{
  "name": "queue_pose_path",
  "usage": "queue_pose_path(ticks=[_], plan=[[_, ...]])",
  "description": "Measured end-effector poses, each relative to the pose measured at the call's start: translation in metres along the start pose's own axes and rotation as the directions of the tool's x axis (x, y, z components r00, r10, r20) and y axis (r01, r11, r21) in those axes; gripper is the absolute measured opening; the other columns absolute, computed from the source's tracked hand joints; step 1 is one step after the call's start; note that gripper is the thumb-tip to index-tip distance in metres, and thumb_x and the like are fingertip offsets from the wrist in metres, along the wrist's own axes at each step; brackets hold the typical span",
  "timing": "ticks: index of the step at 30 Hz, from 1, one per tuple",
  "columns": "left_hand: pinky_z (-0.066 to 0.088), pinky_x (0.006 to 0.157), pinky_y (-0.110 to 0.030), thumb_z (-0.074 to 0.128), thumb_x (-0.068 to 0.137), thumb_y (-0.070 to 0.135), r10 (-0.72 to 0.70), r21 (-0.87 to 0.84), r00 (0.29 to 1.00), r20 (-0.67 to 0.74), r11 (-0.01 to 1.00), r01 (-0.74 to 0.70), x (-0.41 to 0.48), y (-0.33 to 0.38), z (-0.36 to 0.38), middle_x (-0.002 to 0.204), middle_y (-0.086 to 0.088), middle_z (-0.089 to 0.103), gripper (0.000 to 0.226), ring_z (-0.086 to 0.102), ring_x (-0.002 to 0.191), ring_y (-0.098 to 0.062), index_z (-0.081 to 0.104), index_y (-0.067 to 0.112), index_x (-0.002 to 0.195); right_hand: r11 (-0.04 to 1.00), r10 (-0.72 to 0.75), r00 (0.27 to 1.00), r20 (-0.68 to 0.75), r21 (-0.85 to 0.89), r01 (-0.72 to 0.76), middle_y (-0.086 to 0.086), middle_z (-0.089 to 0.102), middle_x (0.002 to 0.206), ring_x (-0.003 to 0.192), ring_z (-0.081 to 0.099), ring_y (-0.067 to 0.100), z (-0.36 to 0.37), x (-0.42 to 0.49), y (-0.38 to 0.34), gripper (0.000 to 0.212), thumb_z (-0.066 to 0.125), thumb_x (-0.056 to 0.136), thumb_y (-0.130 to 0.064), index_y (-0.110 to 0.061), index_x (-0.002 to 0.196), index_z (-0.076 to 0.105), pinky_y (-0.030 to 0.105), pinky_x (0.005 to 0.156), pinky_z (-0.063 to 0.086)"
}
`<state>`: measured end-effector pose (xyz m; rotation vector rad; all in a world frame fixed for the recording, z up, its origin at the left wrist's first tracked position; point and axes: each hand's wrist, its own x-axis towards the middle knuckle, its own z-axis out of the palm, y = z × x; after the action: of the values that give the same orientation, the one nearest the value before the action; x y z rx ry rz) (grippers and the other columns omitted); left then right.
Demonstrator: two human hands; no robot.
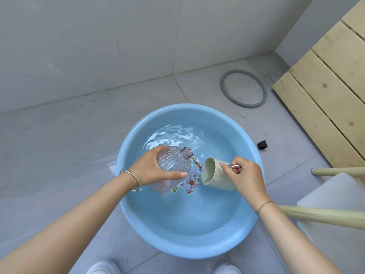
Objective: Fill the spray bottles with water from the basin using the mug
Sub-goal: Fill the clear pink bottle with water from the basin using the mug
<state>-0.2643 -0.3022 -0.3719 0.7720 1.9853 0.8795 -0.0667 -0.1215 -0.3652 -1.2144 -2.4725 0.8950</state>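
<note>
Grips on bottle, mug; tiled floor.

Things on the bathroom floor

A grey ring lies flat on the grey tiled floor, near the corner of the wall. Pale wooden boards lean at the right. A small black block sits near them. Closer in are light wooden legs, a white seat, and two white shoes.

Tiled washroom corner — grey floor tiles, tiled wall.
</note>
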Motion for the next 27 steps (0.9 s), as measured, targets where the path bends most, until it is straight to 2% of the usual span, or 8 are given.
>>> queue_pose_path(ticks=[7, 14, 16, 18, 20, 22, 24, 27], plan=[[0.043, 0.097, -0.024, 0.073, 0.033, 0.076, -0.015, -0.008, 1.0, 0.002, 1.0, 0.015, -0.001, 0.0, -0.001, 0.112, 0.024, 0.058, 0.096, 0.058, 0.105, 0.001, 0.047, 0.036, 0.116, 1.0, 0.013, 0.999, 0.049, 0.001, -0.013, -0.001, 0.024, 0.052, 0.052, 0.02, 0.012, 0.011, -0.004, 0.008, 0.052, 0.071, 0.083, -0.029, -0.004, 0.053, 0.036, 0.024, 0.047, 0.02], [0.046, 0.094, -0.023, 0.074, 0.035, 0.074, -0.014, -0.03, 1.0, 0.003, 0.999, 0.015, -0.003, -0.001, -0.001, 0.108, 0.025, 0.059, 0.092, 0.058, 0.1, 0.006, 0.05, 0.034, 0.115, 0.995, 0.059, 0.997, 0.055, 0.077, -0.063, -0.004, 0.022, 0.052, 0.052, 0.021, 0.011, 0.013, -0.006, 0.008, 0.052, 0.072, 0.083, -0.027, -0.014, 0.052, 0.032, 0.023, 0.047, 0.017], [0.047, 0.094, -0.024, 0.076, 0.036, 0.073, -0.007, -0.043, 1.0, -0.002, 0.999, 0.007, -0.002, -0.001, -0.001, 0.108, 0.022, 0.062, 0.092, 0.059, 0.099, 0.006, 0.052, 0.033, 0.116, 0.979, 0.111, 0.993, 0.049, 0.165, -0.117, 0.003, 0.028, 0.05, 0.051, 0.024, 0.008, 0.009, -0.007, 0.01, 0.052, 0.072, 0.083, -0.026, -0.01, 0.052, 0.033, 0.023, 0.049, 0.019], [0.048, 0.095, -0.027, 0.077, 0.036, 0.073, -0.011, -0.041, 1.0, 0.004, 0.999, 0.011, -0.002, -0.003, 0.0, 0.109, 0.02, 0.063, 0.093, 0.061, 0.1, 0.003, 0.053, 0.033, 0.117, 0.933, 0.187, 0.981, 0.049, 0.303, -0.193, 0.021, 0.044, 0.055, 0.056, 0.037, 0.011, 0.002, -0.008, 0.011, 0.05, 0.072, 0.084, -0.025, -0.002, 0.056, 0.037, 0.025, 0.052, 0.027], [0.047, 0.099, -0.03, 0.076, 0.035, 0.078, -0.017, -0.025, 1.0, 0.01, 1.0, 0.017, -0.001, -0.005, 0.0, 0.113, 0.019, 0.062, 0.101, 0.06, 0.104, 0.001, 0.052, 0.032, 0.121, 0.878, 0.246, 0.969, 0.025, 0.417, -0.234, 0.008, 0.05, 0.048, 0.057, 0.045, 0.01, -0.008, -0.01, 0.005, 0.049, 0.07, 0.086, -0.019, -0.005, 0.054, 0.036, 0.018, 0.048, 0.03], [0.046, 0.102, -0.033, 0.073, 0.032, 0.086, -0.009, -0.005, 1.0, 0.008, 1.0, 0.009, -0.001, -0.006, 0.0, 0.119, 0.018, 0.061, 0.112, 0.059, 0.11, -0.003, 0.05, 0.031, 0.127, 0.849, 0.272, 0.962, -0.011, 0.474, -0.234, -0.013, 0.037, 0.038, 0.044, 0.04, -0.001, -0.017, -0.011, -0.005, 0.05, 0.068, 0.087, -0.012, -0.012, 0.053, 0.032, 0.01, 0.043, 0.025], [0.045, 0.103, -0.033, 0.072, 0.031, 0.086, 0.002, -0.003, 1.0, 0.003, 1.0, -0.002, -0.001, -0.006, 0.0, 0.12, 0.018, 0.06, 0.113, 0.058, 0.111, -0.003, 0.049, 0.032, 0.128, 0.819, 0.287, 0.957, -0.034, 0.528, -0.226, -0.015, 0.031, 0.033, 0.033, 0.038, -0.005, -0.025, -0.012, -0.016, 0.049, 0.065, 0.088, -0.007, -0.013, 0.055, 0.03, 0.008, 0.041, 0.026], [0.046, 0.1, -0.029, 0.075, 0.035, 0.079, 0.02, -0.006, 1.0, -0.01, 1.0, -0.02, -0.002, -0.004, 0.0, 0.115, 0.022, 0.061, 0.102, 0.058, 0.107, 0.001, 0.051, 0.034, 0.123, 0.792, 0.294, 0.954, -0.064, 0.575, -0.206, -0.016, 0.033, 0.031, 0.032, 0.04, -0.005, -0.035, -0.013, -0.03, 0.048, 0.064, 0.088, -0.005, -0.013, 0.055, 0.03, 0.008, 0.042, 0.028]])
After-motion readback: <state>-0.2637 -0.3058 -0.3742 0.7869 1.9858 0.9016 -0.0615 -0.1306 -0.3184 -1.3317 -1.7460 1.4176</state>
